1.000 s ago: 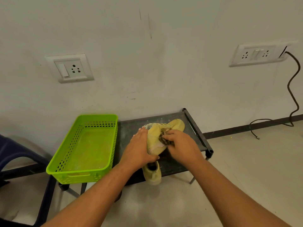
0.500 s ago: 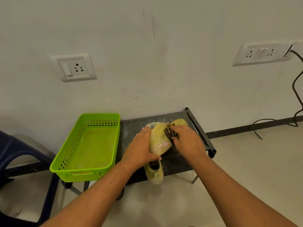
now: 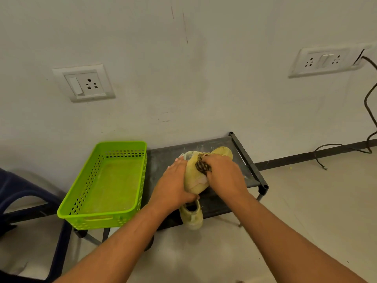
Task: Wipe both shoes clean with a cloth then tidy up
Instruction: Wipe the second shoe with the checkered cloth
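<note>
Under the cloth (image 3: 201,165), the shoe (image 3: 194,181) sits in the left hand's (image 3: 175,185) grip.

Single wide-angle head cam, looking forward and down toward far wall (image 3: 204,78); low bench (image 3: 167,158) mid-frame, left hand (image 3: 175,180) and right hand (image 3: 222,174) close in.

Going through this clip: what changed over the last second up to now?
The right hand, pinching the striped cloth, slid it along the held shoe from its middle toward the far end, nearer the wall. Nothing was picked up or let go. The left hand kept its grip on that shoe; the second shoe, green basket and rack stayed put.
</note>
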